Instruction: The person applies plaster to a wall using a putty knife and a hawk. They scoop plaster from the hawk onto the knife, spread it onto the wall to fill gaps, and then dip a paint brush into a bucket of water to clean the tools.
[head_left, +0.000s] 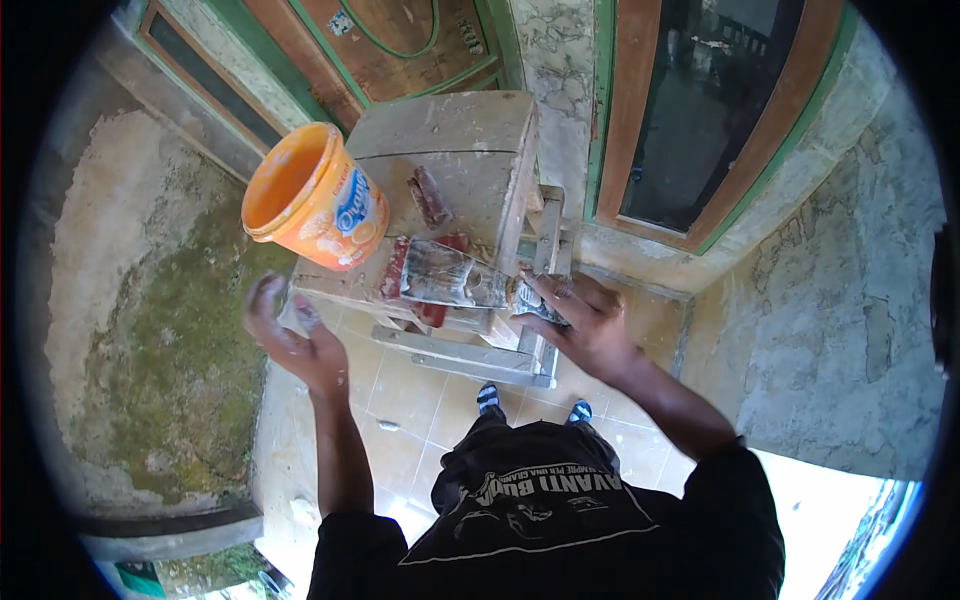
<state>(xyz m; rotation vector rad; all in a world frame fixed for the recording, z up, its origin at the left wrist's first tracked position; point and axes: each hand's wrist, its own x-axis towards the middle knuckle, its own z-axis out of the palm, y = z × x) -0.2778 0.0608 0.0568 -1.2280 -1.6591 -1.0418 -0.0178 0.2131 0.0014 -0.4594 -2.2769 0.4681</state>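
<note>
My right hand [585,320] grips a smeared metal scraper [440,270] at its right end, the broad blade lying over red, whitened pieces [432,315] on a weathered wooden stool-like stand [445,120]. My left hand [295,325] is open at the stand's left, fingers curved apart and white-smudged, holding nothing. Just above it an orange plastic bucket [315,210] with a printed side stands tilted in view on the stand's left part. A short reddish-brown piece [428,195] lies behind the blade.
A green-framed wooden door [410,50] and a framed glass panel [700,110] are beyond the stand. A mossy wall [170,320] rises at left, a grey plastered wall [830,330] at right. My sandalled feet are on the tiled floor [400,450].
</note>
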